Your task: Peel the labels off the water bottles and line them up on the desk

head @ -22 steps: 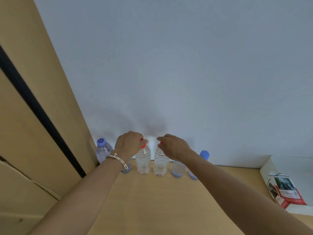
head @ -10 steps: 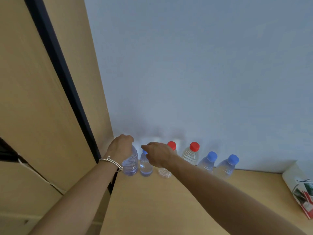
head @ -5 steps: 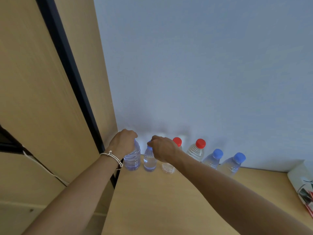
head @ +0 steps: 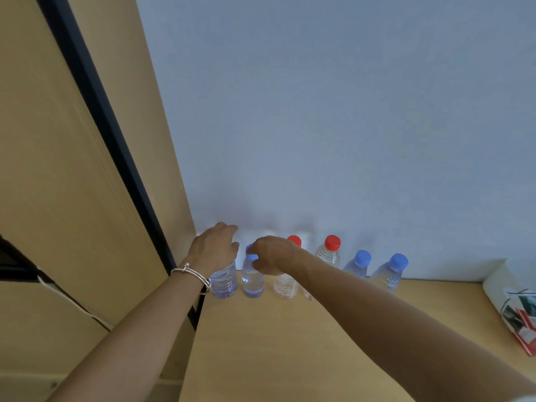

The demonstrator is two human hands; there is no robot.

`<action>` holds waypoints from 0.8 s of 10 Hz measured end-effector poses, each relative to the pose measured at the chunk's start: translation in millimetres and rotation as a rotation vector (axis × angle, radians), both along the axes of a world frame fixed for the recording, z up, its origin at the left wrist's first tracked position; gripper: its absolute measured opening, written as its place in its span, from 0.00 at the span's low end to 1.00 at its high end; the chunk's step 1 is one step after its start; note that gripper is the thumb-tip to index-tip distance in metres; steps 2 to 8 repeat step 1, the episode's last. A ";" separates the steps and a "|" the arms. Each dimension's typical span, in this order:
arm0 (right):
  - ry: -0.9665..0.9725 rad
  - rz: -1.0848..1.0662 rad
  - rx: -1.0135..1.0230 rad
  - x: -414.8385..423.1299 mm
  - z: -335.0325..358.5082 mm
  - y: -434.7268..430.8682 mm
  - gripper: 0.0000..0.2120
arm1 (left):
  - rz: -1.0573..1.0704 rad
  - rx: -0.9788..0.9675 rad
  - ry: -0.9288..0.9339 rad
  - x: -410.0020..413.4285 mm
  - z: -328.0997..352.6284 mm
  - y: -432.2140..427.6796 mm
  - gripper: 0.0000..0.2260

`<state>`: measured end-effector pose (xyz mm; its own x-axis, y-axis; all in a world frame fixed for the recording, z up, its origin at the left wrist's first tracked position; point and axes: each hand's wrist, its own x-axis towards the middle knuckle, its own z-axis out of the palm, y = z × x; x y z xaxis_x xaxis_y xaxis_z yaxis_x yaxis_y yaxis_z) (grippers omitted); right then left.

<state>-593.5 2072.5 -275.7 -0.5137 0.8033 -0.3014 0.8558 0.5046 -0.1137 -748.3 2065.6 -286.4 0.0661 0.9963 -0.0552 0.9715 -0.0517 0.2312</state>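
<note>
Left hand [head: 214,248] was curled over the top of the leftmost bottle [head: 224,281], gripping it, with the cap hidden under the palm. A thin metal bracelet [head: 193,274] sat on that wrist. Right hand [head: 274,256] was bent at the knuckles, its fingertips pinching the blue cap of the second bottle [head: 253,281].

Six bottles stood upright in a row along the back edge of the desk [head: 290,349], close to the wall [head: 319,111]. The leftmost one sat at the desk's left edge, just beside the wooden panel [head: 72,175]. The first two stood just beside each other. The third bottle [head: 285,285], red-capped, was partly behind the right wrist. Then came the fourth bottle [head: 329,255], also red-capped, and the fifth bottle [head: 357,266] and sixth bottle [head: 390,272], both blue-capped.

Open desk surface lay in front of the row, crossed only by the two forearms. A white box [head: 499,281] with a red-printed leaflet [head: 522,317] sat at the right edge, well apart from the sixth bottle.

The bottles were clear plastic with ribbed bodies and round caps. The desk and panel were a matte light wood grain. A black strip [head: 110,126] ran diagonally down the panel. The wall was smooth, pale blue-grey.
</note>
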 end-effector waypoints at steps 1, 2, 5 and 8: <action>0.066 -0.031 0.033 10.1 2.3 -3.4 0.18 | -0.037 0.046 -0.055 6.5 10.8 0.0 0.21; 0.066 -0.031 0.033 10.1 2.3 -3.4 0.18 | -0.037 0.046 -0.055 6.5 10.8 0.0 0.21; 0.066 -0.031 0.033 10.1 2.3 -3.4 0.18 | -0.037 0.046 -0.055 6.5 10.8 0.0 0.21; 0.066 -0.031 0.033 10.1 2.3 -3.4 0.18 | -0.037 0.046 -0.055 6.5 10.8 0.0 0.21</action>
